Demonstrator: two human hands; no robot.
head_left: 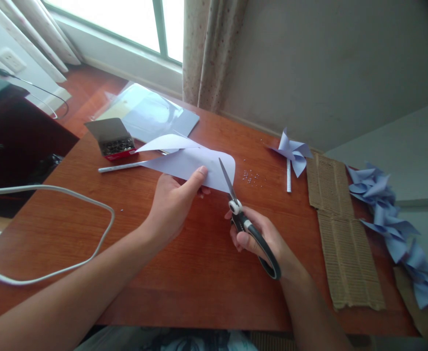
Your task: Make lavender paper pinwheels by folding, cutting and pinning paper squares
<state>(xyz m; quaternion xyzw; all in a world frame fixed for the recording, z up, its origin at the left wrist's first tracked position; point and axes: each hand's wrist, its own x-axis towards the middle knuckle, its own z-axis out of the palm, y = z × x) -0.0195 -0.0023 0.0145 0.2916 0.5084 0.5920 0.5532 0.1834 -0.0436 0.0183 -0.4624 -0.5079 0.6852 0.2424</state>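
Observation:
My left hand (177,197) pinches a sheet of pale lilac paper (184,163) between thumb and fingers, above the middle of the table. A slit runs into the paper from its left side, and one flap curls upward. In my right hand (258,234) is a pair of scissors (236,207) with black and white handles. Their blades point up and away, by the right end of the paper, and look nearly closed. Whether the blades touch the paper I cannot tell. My right fingers are wrapped around the handles.
A red box of small metal pieces (117,146) stands open beside a white paper stick (121,167). Behind lies a clear plastic packet (159,114). Right are tiny scraps (250,178), a pinwheel (292,151), corrugated cardboard (349,258) and several more pinwheels (385,214). A white cable (104,214) loops at left.

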